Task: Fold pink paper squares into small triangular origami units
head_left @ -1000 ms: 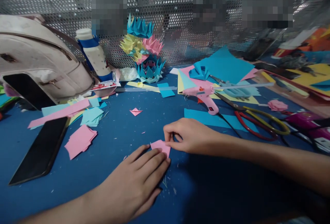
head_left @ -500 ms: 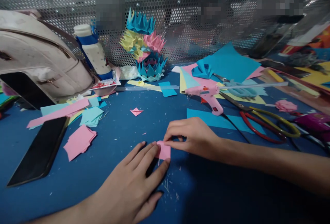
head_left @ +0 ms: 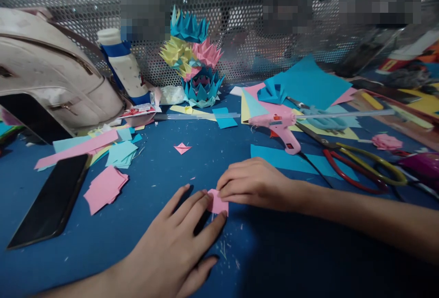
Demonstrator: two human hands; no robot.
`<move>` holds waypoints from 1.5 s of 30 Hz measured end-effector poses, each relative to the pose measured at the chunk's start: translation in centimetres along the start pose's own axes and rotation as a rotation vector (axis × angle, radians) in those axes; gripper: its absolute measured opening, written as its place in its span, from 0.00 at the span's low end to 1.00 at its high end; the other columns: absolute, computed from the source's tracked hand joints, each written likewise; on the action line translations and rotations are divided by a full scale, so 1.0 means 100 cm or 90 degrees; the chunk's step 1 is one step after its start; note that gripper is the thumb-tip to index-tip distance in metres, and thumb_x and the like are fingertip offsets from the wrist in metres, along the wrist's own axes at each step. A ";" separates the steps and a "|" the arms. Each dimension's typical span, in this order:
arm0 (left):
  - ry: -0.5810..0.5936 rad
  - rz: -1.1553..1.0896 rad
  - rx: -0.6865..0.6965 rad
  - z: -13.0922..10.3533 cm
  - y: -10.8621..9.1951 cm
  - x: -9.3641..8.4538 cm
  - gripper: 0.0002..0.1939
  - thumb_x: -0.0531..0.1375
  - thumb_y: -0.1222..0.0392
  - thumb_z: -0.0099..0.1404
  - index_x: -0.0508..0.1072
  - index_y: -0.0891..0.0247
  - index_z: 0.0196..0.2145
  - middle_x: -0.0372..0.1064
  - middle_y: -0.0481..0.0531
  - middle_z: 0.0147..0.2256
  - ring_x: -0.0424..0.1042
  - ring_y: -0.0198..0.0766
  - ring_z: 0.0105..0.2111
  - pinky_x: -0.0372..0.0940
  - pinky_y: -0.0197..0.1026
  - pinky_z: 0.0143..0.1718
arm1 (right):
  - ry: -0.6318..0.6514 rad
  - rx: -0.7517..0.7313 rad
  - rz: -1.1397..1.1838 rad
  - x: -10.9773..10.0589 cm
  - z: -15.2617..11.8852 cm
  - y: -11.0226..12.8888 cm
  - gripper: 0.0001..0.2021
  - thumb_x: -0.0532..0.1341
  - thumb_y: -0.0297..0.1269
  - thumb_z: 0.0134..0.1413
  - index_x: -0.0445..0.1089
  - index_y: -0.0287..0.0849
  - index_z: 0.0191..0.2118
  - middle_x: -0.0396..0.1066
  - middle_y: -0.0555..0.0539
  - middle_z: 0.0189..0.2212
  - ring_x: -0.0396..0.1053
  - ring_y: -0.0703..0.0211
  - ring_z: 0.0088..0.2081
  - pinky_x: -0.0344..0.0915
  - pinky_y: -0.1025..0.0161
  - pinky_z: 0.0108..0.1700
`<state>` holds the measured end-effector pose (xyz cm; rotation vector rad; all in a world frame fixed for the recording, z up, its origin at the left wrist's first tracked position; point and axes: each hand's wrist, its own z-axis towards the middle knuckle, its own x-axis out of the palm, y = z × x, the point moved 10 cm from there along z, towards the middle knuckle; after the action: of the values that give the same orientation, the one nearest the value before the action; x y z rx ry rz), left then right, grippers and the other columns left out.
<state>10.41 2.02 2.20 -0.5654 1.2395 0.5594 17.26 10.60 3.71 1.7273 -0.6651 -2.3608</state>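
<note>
A small pink paper [head_left: 219, 204] lies on the blue table between my hands. My left hand [head_left: 174, 238] is spread palm down, its fingertips resting on the paper's left and lower edges. Fingers pressed together, my right hand [head_left: 255, 186] touches the paper's upper right edge; its fingertips cover part of it. Beyond them sits a small folded pink piece [head_left: 182, 148]. A stack of pink squares [head_left: 106, 189] lies to the left, with light-blue squares [head_left: 122, 154] behind it.
Black phone [head_left: 51, 202] at left; pink glue gun [head_left: 279, 124] and red-and-yellow-handled scissors [head_left: 360, 165] at right. Folded paper flowers [head_left: 200, 87], a bottle [head_left: 126, 71] and a pale backpack [head_left: 51, 69] stand along the perforated metal panel [head_left: 236, 23].
The fingers of my right hand have closed together and come down flatter over the paper's upper edge. My left hand has hardly moved. The view has shifted slightly.
</note>
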 end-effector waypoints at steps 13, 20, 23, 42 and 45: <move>0.008 -0.007 -0.002 -0.001 0.002 0.002 0.26 0.48 0.48 0.75 0.61 0.61 0.64 0.59 0.63 0.61 0.57 0.54 0.63 0.54 0.65 0.63 | -0.004 -0.091 0.233 -0.003 0.005 -0.009 0.09 0.60 0.31 0.64 0.77 0.38 0.45 0.78 0.43 0.42 0.73 0.61 0.43 0.68 0.65 0.48; 0.004 -0.023 -0.016 -0.001 0.004 0.001 0.25 0.50 0.49 0.74 0.62 0.59 0.64 0.58 0.62 0.62 0.55 0.55 0.64 0.54 0.65 0.62 | 0.003 -0.098 0.205 -0.003 0.005 -0.005 0.09 0.60 0.29 0.64 0.77 0.36 0.44 0.77 0.42 0.42 0.71 0.61 0.43 0.67 0.66 0.47; 0.007 -0.015 -0.007 -0.001 0.003 0.002 0.25 0.51 0.48 0.74 0.61 0.60 0.64 0.57 0.62 0.63 0.55 0.55 0.64 0.54 0.65 0.63 | 0.003 -0.102 0.202 -0.002 0.004 -0.003 0.09 0.59 0.29 0.64 0.76 0.36 0.45 0.77 0.42 0.42 0.71 0.61 0.44 0.67 0.65 0.48; 0.031 0.036 0.007 -0.001 0.002 0.003 0.27 0.48 0.44 0.75 0.60 0.60 0.65 0.56 0.61 0.65 0.53 0.53 0.66 0.46 0.62 0.65 | -0.020 -0.147 0.197 -0.006 0.002 0.000 0.08 0.60 0.30 0.65 0.76 0.37 0.44 0.79 0.42 0.41 0.74 0.60 0.42 0.68 0.63 0.47; 0.036 0.043 0.005 0.000 0.002 0.003 0.28 0.48 0.44 0.75 0.58 0.59 0.66 0.56 0.60 0.65 0.53 0.52 0.66 0.43 0.61 0.66 | -0.011 -0.152 0.184 -0.005 0.001 0.002 0.09 0.59 0.31 0.66 0.76 0.36 0.45 0.78 0.42 0.42 0.74 0.59 0.43 0.68 0.62 0.48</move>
<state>10.33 2.18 1.90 -0.5370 1.3180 0.5985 17.26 10.62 4.30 1.4089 -0.5643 -2.1594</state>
